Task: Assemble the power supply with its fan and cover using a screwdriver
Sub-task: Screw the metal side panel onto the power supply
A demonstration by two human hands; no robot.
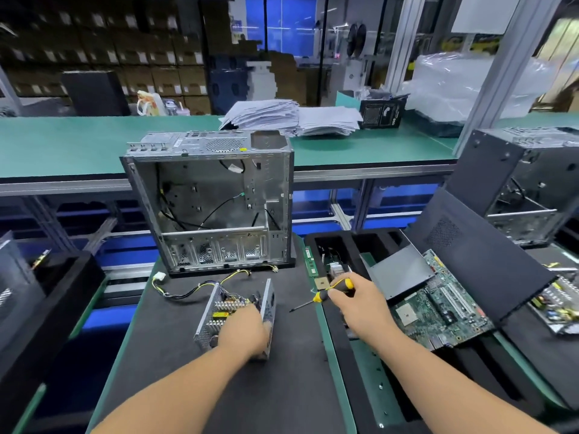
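- Fingers of right hand (357, 303) curled round yellow-and-black handle of screwdriver (326, 292); shaft angled down-left, tip just above dark mat (282, 386); fingertips themselves hidden behind handle.
- Fingers of left hand (242, 330) wrapped over near edge of open power supply (228, 311); thumb and fingertips out of sight behind metal casing, grip only partly readable.
- Power supply on mat, lid off, heatsinks and board exposed, near corner covered by hand.
- Wire bundle (188, 291) trailing left to white connector.
- Empty computer case (213, 202) upright behind; interior shadowed.
- Motherboard (445, 305) in tray at right, partly under grey plate (401, 270).
- Background shelving blurred.
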